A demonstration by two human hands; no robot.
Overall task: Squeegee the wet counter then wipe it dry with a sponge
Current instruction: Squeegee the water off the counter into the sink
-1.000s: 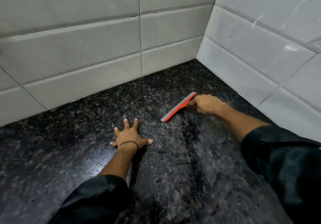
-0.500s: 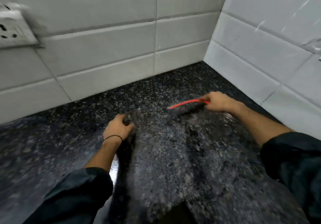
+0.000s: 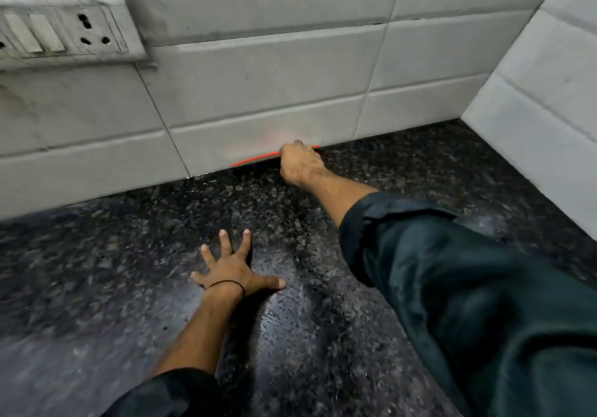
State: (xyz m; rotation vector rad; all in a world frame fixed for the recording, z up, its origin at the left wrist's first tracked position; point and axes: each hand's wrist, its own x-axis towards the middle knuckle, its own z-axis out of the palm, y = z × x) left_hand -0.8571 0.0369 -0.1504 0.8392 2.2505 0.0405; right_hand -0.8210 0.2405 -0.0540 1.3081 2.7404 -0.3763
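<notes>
A view from above looks down at a dark speckled granite worktop [image 3: 371, 335] that fills the lower half of the frame. It meets a wall of pale grey rectangular tiles [image 3: 265, 93] across the upper half, and a second tiled wall [image 3: 549, 109] closes the corner at the upper right.

The right hand [image 3: 300, 164], just above the centre of the frame, is clenched around the handle of an orange-red squeegee [image 3: 255, 159]. The squeegee lies at the very back of the worktop, along the seam where the stone meets the tiled wall. Only a thin orange-red edge of it shows, running out to the left of the fist, with a short tip to the right of it. A faint reddish glow appears on the tile just above. The right arm reaches in from the lower right, wearing a dark teal sleeve [image 3: 468, 303] pushed up past the wrist.

The left hand [image 3: 232, 271], lower and left of centre, is released and holds nothing. It lies flat on the worktop with fingers spread wide. A thin black band [image 3: 226, 284] circles its wrist, and its dark sleeve shows at the bottom edge.

The stone gleams with wet, shiny patches just to the right of the left hand.

At the upper left, a white switch and socket plate [image 3: 64, 31] is mounted on the wall.
</notes>
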